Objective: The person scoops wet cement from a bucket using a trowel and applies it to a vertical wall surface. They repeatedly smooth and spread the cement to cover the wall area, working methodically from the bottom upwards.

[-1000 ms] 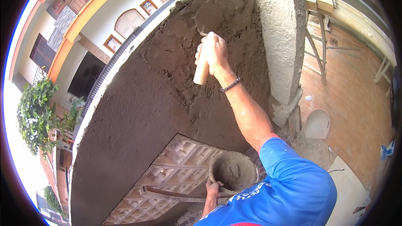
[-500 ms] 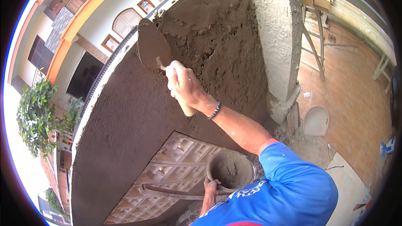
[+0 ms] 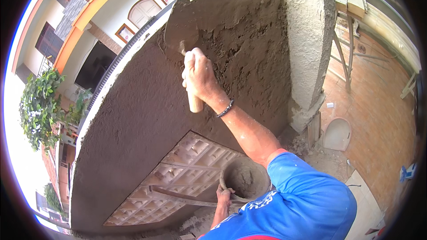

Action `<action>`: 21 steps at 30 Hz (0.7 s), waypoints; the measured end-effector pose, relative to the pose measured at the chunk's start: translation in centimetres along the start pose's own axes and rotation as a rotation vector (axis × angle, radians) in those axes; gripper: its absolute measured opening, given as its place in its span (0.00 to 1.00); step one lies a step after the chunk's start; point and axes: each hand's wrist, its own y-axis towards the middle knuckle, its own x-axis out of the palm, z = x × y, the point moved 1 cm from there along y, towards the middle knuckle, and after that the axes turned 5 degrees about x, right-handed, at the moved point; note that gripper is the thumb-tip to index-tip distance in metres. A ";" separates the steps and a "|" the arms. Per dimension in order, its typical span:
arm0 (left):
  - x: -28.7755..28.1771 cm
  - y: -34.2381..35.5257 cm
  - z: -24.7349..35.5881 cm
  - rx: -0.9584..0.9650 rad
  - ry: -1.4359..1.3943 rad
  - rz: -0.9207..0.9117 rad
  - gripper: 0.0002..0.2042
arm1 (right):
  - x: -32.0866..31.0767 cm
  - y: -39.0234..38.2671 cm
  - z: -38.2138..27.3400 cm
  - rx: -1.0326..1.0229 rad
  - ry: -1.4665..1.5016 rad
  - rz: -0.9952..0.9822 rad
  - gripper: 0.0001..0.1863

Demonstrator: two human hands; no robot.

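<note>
The dark grey-brown plastered wall (image 3: 120, 124) carries a pinkish-beige, grid-patterned block panel (image 3: 191, 175) near its lower edge. The rounded wooden trowel handle (image 3: 195, 102) is light tan, the round bucket (image 3: 222, 179) dull grey, the short-sleeved shirt (image 3: 307, 195) blue with white lettering.

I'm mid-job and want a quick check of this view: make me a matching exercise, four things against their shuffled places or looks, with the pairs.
Things:
1. trowel
2. bucket
3. bracelet
4. lattice panel

Places or looks:
A. dark and beaded
B. set low in the wall
C. gripped by its handle in the right hand
D. held at its rim by the left hand

Pairs: 1-C, 2-D, 3-A, 4-B
</note>
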 end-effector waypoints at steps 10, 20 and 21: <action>0.8 -0.9 1.0 0.019 0.051 -0.017 0.26 | -2.1 -8.5 6.3 -0.258 -0.291 -0.171 0.14; 2.8 -1.8 1.7 0.065 0.004 -0.042 0.28 | 1.4 -2.3 3.2 -0.183 -0.147 0.021 0.16; 2.6 -1.7 1.3 0.066 -0.013 -0.032 0.28 | 2.1 -4.4 3.5 -0.196 -0.230 -0.029 0.16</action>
